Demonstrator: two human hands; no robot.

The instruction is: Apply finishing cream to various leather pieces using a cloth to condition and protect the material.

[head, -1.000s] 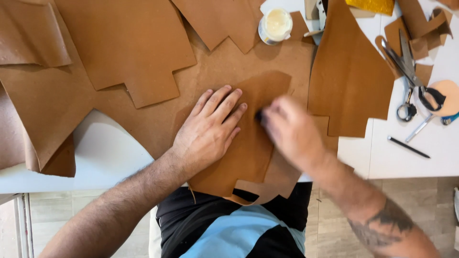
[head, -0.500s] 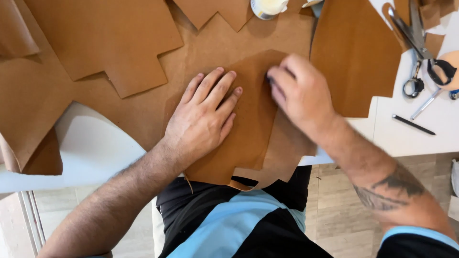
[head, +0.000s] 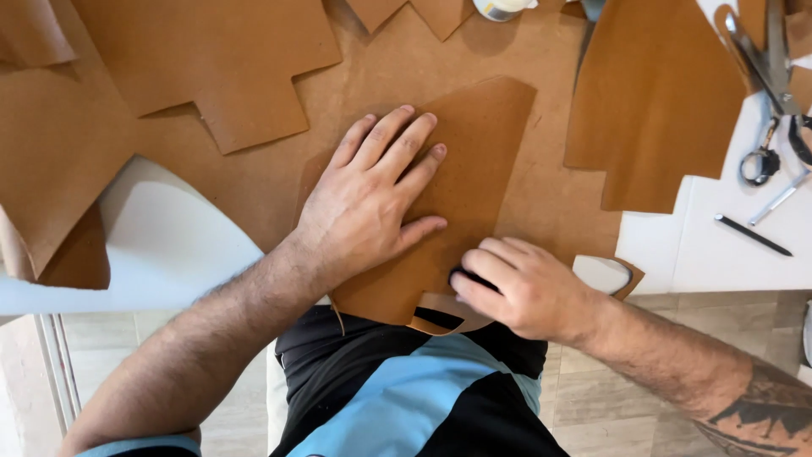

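Since the earlier frame, my right hand (head: 524,292) dropped to the leather piece's (head: 474,169) near edge, fingers pinching a small dark tool (head: 463,277). Left hand (head: 372,199) presses flat, fingers spread. If pressure eases, the piece could shift on the desk (head: 736,254).

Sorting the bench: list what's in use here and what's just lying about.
In use: left hand flat on the brown leather piece; right hand pressing a small dark tool on its edge.

Lying about: scissors, black pen, white jar, other leather cutouts.
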